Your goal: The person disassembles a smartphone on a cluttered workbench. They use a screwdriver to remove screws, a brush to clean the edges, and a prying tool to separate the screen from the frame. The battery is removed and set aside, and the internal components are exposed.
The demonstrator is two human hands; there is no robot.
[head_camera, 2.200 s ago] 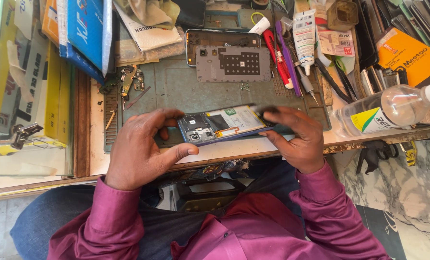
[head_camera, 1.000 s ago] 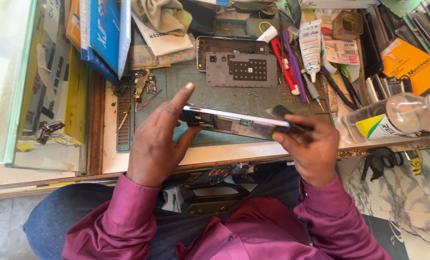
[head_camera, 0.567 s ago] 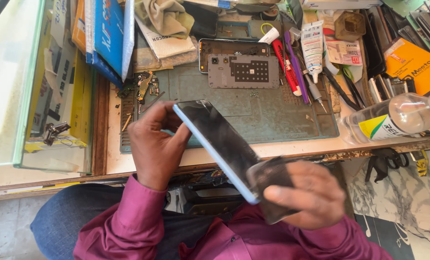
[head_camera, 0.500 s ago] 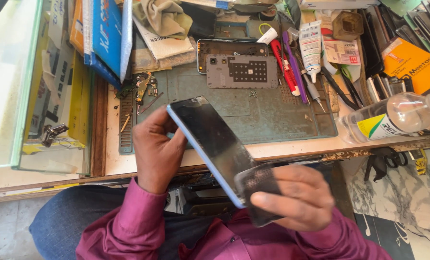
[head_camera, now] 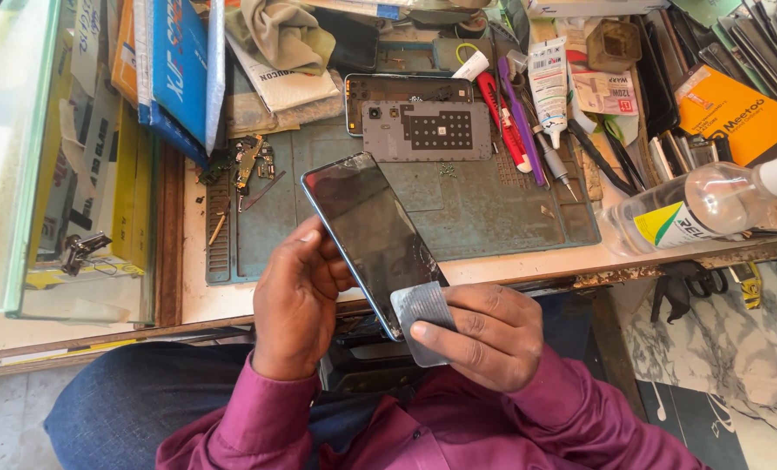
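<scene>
Black-glassed phone point(head_camera: 371, 231) held screen-up between both hands at the centre of the frame, over the worktop's point(head_camera: 528, 264) near edge.

Left hand point(head_camera: 297, 305) grips the phone's left edge, fingers curled under and thumb on the rim; right hand point(head_camera: 484, 335) presses a grey ribbed pad point(head_camera: 421, 312) against the phone's lower corner, fingers flat on it. Behind lie a green mat point(head_camera: 493, 209), a grey phone backplate point(head_camera: 428, 130) and a clear bottle point(head_camera: 702, 204) at the right.
</scene>
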